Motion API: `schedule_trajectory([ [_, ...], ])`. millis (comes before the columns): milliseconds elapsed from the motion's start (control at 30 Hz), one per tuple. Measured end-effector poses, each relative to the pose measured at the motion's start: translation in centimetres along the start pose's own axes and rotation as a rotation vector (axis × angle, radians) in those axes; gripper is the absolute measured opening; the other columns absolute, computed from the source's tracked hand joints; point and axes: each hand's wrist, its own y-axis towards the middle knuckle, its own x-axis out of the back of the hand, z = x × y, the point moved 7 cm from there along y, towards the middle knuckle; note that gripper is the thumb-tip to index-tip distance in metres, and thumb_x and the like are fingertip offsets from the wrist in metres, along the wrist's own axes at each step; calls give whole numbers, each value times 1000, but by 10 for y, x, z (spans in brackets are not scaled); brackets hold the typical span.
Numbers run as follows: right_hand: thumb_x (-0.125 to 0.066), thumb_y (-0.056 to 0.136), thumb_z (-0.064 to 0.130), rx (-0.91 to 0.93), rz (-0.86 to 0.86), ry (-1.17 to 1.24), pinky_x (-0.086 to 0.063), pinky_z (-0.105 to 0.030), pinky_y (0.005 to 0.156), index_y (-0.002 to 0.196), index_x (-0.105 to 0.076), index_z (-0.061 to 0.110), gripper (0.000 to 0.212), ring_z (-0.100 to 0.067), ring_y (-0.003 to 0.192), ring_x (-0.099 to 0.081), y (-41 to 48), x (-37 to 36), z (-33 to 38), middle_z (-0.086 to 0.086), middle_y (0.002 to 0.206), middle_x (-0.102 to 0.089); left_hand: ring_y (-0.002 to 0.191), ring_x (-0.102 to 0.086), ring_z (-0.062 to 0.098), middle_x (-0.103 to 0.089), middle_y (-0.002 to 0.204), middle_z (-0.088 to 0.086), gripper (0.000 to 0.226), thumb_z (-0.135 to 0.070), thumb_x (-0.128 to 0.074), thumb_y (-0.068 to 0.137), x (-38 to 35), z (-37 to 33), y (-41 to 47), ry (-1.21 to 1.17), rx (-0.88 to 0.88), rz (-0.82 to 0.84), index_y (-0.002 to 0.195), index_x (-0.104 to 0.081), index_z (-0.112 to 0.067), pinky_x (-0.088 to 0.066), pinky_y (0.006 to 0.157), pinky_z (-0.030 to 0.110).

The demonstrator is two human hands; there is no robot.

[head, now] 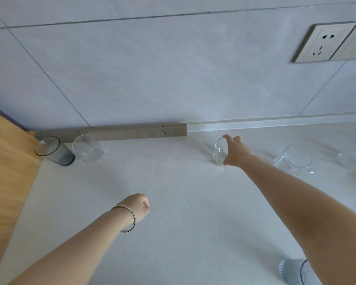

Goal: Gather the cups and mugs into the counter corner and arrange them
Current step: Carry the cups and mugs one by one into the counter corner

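One tumbler (55, 151) and mug (88, 150) stand cornered; right hand (235, 154) grips glass (218, 152).

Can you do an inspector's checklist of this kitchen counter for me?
Surface: white counter, smooth.
Job's things: grey tumbler and clear mug side by side in the left corner; small clear glass mid-counter; second clear mug to its right; ribbed glass at the bottom edge.
Clutter: nothing seen.
Hands: right hand grips the small clear glass near its rim; left hand curled, holds nothing.
Cables: nothing seen.
Surroundings: tiled wall, wall socket, wooden panel on the left.
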Motion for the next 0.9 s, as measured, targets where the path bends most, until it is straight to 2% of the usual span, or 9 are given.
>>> schedule_trajectory([
  [133, -75, 68, 5, 113, 9, -61, -49, -36, 82, 140, -28, 18, 87, -35, 115, -53, -11, -2, 3, -7, 139, -34, 91, -51, 17, -60, 109, 0, 15, -15, -39, 91, -6, 14, 2, -20, 43, 12, 87, -51, -24, -43, 85, 25],
  [267, -79, 65, 27, 227, -9, -312, -47, -33, 84, 138, -30, 19, 89, -27, 116, -55, -37, -5, 37, 2, 136, -43, 104, -57, 20, -61, 119, 2, 15, -15, -40, 91, 2, 25, 5, -52, 49, 6, 89, -53, -23, -44, 91, 26],
  [300, -79, 65, 32, 263, -24, -343, -47, -33, 84, 138, -30, 19, 89, -26, 115, -55, -44, -6, 51, 3, 135, -44, 102, -56, 20, -61, 120, 2, 16, -14, -40, 91, 6, 30, 6, -64, 49, 3, 91, -54, -22, -44, 90, 26],
  [400, -78, 63, 42, 332, -43, -296, -48, -34, 88, 138, -31, 19, 91, -25, 114, -55, -60, -18, 104, 1, 133, -45, 99, -55, 19, -61, 120, 2, 23, -14, -40, 91, 20, 54, 8, -70, 63, -17, 101, -60, -19, -44, 93, 27],
  [500, -78, 64, 40, 322, -17, -130, -47, -34, 91, 140, -31, 21, 92, -27, 117, -54, -62, -33, 162, -2, 132, -44, 111, -58, 22, -61, 120, 1, 26, -14, -40, 91, 35, 87, 10, -30, 104, -28, 107, -60, -19, -46, 96, 31],
  [667, -78, 66, 35, 262, -20, -18, -46, -33, 89, 139, -33, 21, 87, -28, 120, -49, -35, -64, 255, -6, 132, -42, 107, -58, 22, -61, 120, 1, 21, -13, -39, 91, 64, 137, 16, -34, 118, -52, 100, -58, -21, -46, 95, 32],
  [767, -77, 67, 33, 143, -49, 68, -45, -30, 76, 132, -38, 18, 77, -27, 119, -49, -14, -76, 291, -8, 128, -42, 109, -59, 23, -61, 120, 2, 20, -13, -39, 91, 74, 167, 19, -33, 124, -55, 99, -57, -20, -47, 97, 33],
  [833, -78, 69, 32, 94, -64, 90, -46, -32, 78, 131, -39, 16, 75, -28, 119, -48, -4, -82, 307, -10, 128, -42, 111, -58, 23, -61, 120, 1, 17, -13, -39, 91, 77, 183, 22, -35, 122, -52, 94, -54, -22, -48, 97, 34],
  [900, -78, 70, 32, 78, -91, 75, -48, -33, 83, 131, -39, 14, 74, -29, 121, -46, 3, -88, 317, -12, 129, -42, 112, -58, 23, -60, 121, 1, 22, -14, -39, 92, 80, 194, 25, -34, 116, -56, 103, -57, -20, -47, 96, 33],
])
